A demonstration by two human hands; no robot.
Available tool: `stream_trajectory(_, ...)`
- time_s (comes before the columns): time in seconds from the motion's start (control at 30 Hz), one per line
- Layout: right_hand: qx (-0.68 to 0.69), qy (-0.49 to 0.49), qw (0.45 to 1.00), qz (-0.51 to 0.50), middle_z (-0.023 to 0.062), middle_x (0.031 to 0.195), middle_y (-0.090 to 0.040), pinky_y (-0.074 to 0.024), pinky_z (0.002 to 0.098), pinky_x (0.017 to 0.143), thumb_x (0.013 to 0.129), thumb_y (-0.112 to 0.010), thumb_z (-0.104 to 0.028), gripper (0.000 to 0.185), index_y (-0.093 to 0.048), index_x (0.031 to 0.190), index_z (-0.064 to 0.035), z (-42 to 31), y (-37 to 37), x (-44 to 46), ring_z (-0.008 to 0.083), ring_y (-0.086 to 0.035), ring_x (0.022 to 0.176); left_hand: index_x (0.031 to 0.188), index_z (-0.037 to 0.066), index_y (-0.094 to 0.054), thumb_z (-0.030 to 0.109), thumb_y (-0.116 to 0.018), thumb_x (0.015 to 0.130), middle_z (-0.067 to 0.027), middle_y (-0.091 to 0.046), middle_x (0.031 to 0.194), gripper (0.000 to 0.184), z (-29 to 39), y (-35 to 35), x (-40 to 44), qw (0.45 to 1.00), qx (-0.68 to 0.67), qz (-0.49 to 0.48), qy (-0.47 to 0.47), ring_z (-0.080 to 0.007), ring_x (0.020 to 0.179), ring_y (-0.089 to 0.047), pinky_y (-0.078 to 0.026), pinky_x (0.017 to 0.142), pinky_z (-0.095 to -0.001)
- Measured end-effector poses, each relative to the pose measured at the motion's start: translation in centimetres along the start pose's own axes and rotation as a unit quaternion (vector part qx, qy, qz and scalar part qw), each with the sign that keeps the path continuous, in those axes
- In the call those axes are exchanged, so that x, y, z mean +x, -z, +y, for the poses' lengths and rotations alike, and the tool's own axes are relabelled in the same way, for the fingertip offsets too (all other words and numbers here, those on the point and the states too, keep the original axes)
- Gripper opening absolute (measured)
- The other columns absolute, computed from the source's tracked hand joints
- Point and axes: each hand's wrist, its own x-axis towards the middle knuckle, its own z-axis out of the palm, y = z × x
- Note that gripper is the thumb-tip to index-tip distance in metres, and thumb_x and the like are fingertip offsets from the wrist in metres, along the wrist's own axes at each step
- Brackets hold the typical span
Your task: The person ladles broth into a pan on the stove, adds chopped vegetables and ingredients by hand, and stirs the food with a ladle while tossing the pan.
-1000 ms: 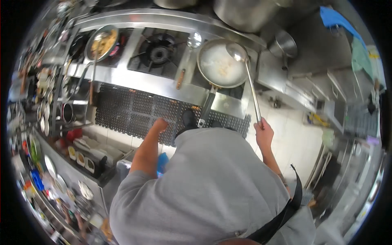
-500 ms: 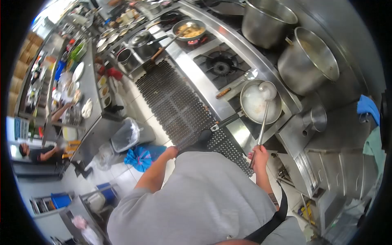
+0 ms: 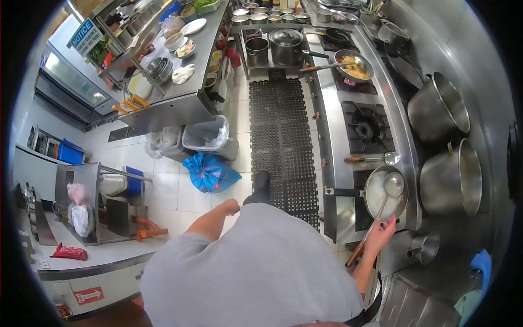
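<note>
My right hand (image 3: 379,235) is at the near edge of a frying pan (image 3: 371,192), its fingers closed on the handle of a long ladle (image 3: 393,185). The ladle's bowl rests in the pan, over pale liquid. The pan's black handle (image 3: 344,192) points left, with nobody holding it. My left hand (image 3: 231,206) hangs at my left side over the floor, its fingers curled in, holding nothing visible. A wooden-handled spoon (image 3: 390,158) lies on the stove just beyond the pan.
Past an unlit burner (image 3: 366,128), another pan (image 3: 359,66) holds food. Large pots (image 3: 448,182) stand along the right wall. A perforated black mat (image 3: 283,141) covers the floor beside the stove. To the left are a blue bag (image 3: 210,173), bins (image 3: 218,139) and a steel counter (image 3: 180,103).
The view has swung round, so the stove now runs along the right side. My right hand has slid up the ladle, nearer the pan, leaving the lower handle showing below it.
</note>
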Motion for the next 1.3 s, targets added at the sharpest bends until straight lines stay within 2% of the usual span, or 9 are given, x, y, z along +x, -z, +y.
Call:
stream_trajectory(0.13,0.104,0.023,0.986,-0.13,0.0159,0.136,-0.051,-0.0531,0.0315,0.086,0.096,-0.068,-0.012,0.063,-0.041,0.152,-0.0023,-5.3,-4.9,0.1,0.019,-0.06,0.104,0.104,0.004,-0.075,0.018,-0.072,0.078,-0.0229,-0.074,0.101,0.03,3.1,2.1,1.9,0.942,0.191,0.121,-0.247,-0.0398,0.089,-0.071,-0.057,0.079,-0.0466)
stream_trajectory(0.3,0.057,0.05,0.966,-0.249,0.0162,0.133,-0.052,-0.0546,0.0298,0.078,0.094,-0.069,-0.01,0.064,-0.041,0.151,-0.001,-12.7,-12.5,-1.1,0.0165,-0.063,0.092,0.086,0.009,-0.079,0.018,-0.073,0.073,-0.0197,-0.073,0.086,0.018,1.2,6.7,5.3,0.926,0.225,0.167,-0.254,-0.0366,0.085,-0.072,-0.058,0.076,-0.0478)
stream_trajectory(0.4,0.036,0.076,0.957,-0.278,0.0168,0.129,-0.053,-0.0556,0.0305,0.076,0.093,-0.068,-0.01,0.061,-0.044,0.148,0.0001,-16.7,-16.9,-2.1,0.0173,-0.064,0.088,0.086,0.008,-0.079,0.014,-0.071,0.072,-0.0181,-0.074,0.086,0.018,1.2,10.9,5.7,0.993,0.023,0.013,-0.111,-0.0365,0.083,-0.073,-0.058,0.074,-0.0491)
stream_trajectory(0.8,-0.075,0.124,0.887,-0.438,0.0181,0.134,-0.053,-0.0544,0.0383,0.086,0.092,-0.068,-0.018,0.06,-0.047,0.146,-0.0009,-28.2,-30.3,-0.2,0.0246,-0.064,0.089,0.094,-0.001,-0.077,0.029,-0.062,0.083,-0.0272,-0.072,0.109,0.035,-3.6,26.5,9.5,0.975,-0.094,0.177,-0.099,-0.045,0.101,-0.069,-0.053,0.094,-0.0495)
stream_trajectory(1.0,-0.095,0.137,0.852,-0.497,0.0183,0.133,-0.053,-0.0544,0.0389,0.086,0.091,-0.069,-0.02,0.061,-0.048,0.146,-0.0023,-29.4,-35.4,4.3,0.0258,-0.065,0.089,0.095,0.006,-0.079,0.014,-0.064,0.077,-0.0188,-0.075,0.102,0.025,-5.9,29.2,13.8,0.971,0.088,0.177,-0.135,-0.0369,0.095,-0.073,-0.058,0.086,-0.0471)
stream_trajectory(1.07,-0.119,0.149,0.828,-0.527,0.0201,0.134,-0.053,-0.0546,0.0403,0.088,0.092,-0.068,-0.022,0.06,-0.048,0.145,-0.0018,-29.5,-38.0,6.7,0.0287,-0.067,0.094,0.09,0.0,-0.074,0.03,-0.059,0.083,-0.021,-0.074,0.087,0.034,-7.0,28.7,16.3,0.96,0.118,0.173,-0.185,-0.0363,0.083,-0.073,-0.057,0.079,-0.0455)
stream_trajectory(1.13,-0.117,0.158,0.819,-0.539,0.021,0.132,-0.054,-0.0546,0.0408,0.088,0.092,-0.068,-0.021,0.059,-0.049,0.144,-0.0009,-29.9,-41.1,9.3,0.0299,-0.068,0.095,0.093,0.003,-0.074,0.028,-0.06,0.084,-0.0194,-0.075,0.093,0.03,-4.9,29.6,14.8,0.981,-0.01,0.154,-0.12,-0.0367,0.087,-0.072,-0.057,0.081,-0.0465)
stream_trajectory(1.23,-0.116,0.204,0.816,-0.528,0.0228,0.129,-0.057,-0.0537,0.0429,0.091,0.092,-0.067,-0.023,0.055,-0.053,0.14,0.0,-28.9,-45.7,14.3,0.0342,-0.067,0.102,0.092,0.005,-0.077,0.017,-0.069,0.075,-0.0219,-0.073,0.101,0.023,-1.6,32.0,14.0,0.92,0.288,0.128,-0.235,-0.0397,0.096,-0.07,-0.057,0.088,-0.0476)
stream_trajectory(1.3,-0.132,0.226,0.804,-0.535,0.0239,0.125,-0.061,-0.0521,0.0445,0.095,0.092,-0.067,-0.026,0.051,-0.058,0.135,0.0,-29.4,-47.6,17.8,0.0386,-0.065,0.11,0.109,0.004,-0.072,0.017,-0.078,0.066,-0.0193,-0.07,0.115,0.046,-1.5,32.8,14.8,0.947,0.181,0.146,-0.223,-0.0383,0.106,-0.067,-0.055,0.095,-0.0472)
